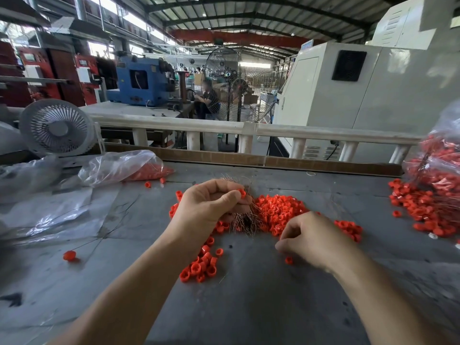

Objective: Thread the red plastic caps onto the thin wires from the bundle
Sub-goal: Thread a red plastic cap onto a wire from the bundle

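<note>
Although a heap of finished caps on wires lies at the counter's far right, we judge most work remains: loose caps cover the middle. Our left hand grips the wire bundle, long axis upright, pinching one cap. Our right hand, fingers curled, reaches among caps; contents unclear.

No legible text, labels or numbers on machines, bags or caps.
</note>
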Motion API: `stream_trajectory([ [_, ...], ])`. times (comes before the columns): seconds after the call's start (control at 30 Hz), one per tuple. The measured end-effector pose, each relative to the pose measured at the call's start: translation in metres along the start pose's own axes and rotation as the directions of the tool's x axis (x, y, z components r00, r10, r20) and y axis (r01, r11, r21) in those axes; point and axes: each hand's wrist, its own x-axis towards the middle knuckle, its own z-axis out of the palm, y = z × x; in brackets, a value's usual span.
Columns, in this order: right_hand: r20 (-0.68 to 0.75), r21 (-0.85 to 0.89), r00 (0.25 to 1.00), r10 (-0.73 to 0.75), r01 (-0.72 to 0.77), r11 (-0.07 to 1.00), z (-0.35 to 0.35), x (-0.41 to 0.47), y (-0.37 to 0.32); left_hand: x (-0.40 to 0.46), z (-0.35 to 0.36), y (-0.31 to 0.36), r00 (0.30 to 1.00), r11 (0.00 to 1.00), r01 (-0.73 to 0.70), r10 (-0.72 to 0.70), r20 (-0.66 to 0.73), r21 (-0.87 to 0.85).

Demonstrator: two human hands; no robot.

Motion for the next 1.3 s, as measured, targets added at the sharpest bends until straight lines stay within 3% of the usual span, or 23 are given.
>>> stream_trajectory([
  [0.13,-0.046,-0.146,0.999,-0.004,-0.003,0.989,0.007,-0.001,-0.005,-0.002,0.004,0.0,1.0,1.0,-0.013,0.013,-0.01,-0.016],
  [0.3,-0.095,-0.167,0.995,-0.042,0.026,0.986,0.012,0.001,-0.003,-0.003,0.006,0.0,0.999,0.998,-0.026,0.024,-0.037,-0.054],
  [0.37,-0.143,-0.082,0.987,-0.08,0.069,0.994,0.012,0.002,-0.002,-0.003,0.006,0.0,0.999,0.998,-0.031,0.028,-0.046,-0.056],
  [0.43,-0.205,0.143,0.972,-0.113,0.144,0.979,0.011,0.002,-0.004,-0.002,0.006,-0.001,0.998,0.997,-0.036,0.033,-0.057,-0.062],
  [0.53,-0.237,0.455,0.962,-0.134,0.232,0.859,0.01,0.001,-0.01,-0.002,0.007,-0.002,0.997,0.997,-0.047,0.043,-0.065,-0.059],
  [0.67,-0.22,0.657,0.962,-0.164,0.271,0.703,0.01,0.0,-0.016,-0.002,0.009,-0.002,0.997,0.996,-0.063,0.06,-0.054,-0.066],
  [0.97,-0.327,0.712,0.935,-0.134,0.337,0.616,0.008,0.004,-0.011,-0.003,0.013,-0.007,0.996,0.991,-0.084,0.083,-0.014,-0.101],
  [1.1,-0.377,0.783,0.922,-0.091,0.37,0.5,0.003,0.003,-0.013,-0.003,0.016,-0.009,0.996,0.991,-0.086,0.086,-0.002,-0.107],
  [1.23,-0.429,0.818,0.893,-0.139,0.449,0.359,0.0,-0.003,-0.022,-0.004,0.018,-0.009,0.996,0.987,-0.092,0.093,0.007,-0.129],
  [1.3,-0.453,0.805,0.876,-0.164,0.481,0.347,0.0,-0.005,-0.026,-0.004,0.019,-0.009,0.995,0.988,-0.098,0.099,0.009,-0.117],
])
